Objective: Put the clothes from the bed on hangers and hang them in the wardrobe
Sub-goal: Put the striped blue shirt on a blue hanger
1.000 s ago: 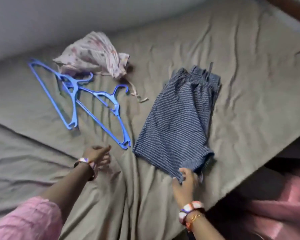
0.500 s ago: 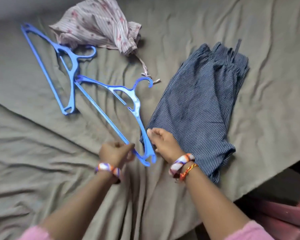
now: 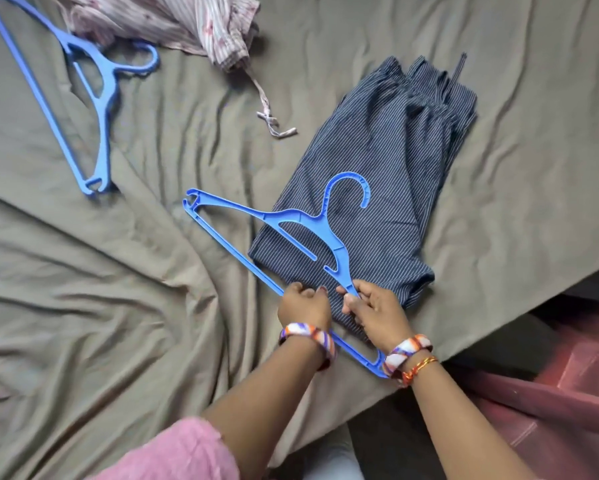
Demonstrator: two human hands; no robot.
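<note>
left hand grip: curled round hanger bar | right hand grip: pinches its arm (lower corner hidden behind wrist) | striped trousers on bed, under both grips

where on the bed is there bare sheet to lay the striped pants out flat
Widest bare sheet: left of the held hanger, below the second hanger. Another patch lies right of the folded striped pants, up to the bed edge. Crowded: the top left, where the second hanger meets the floral garment, and the near edge, where the left hand and right hand grip the hanger over the pants.
</note>
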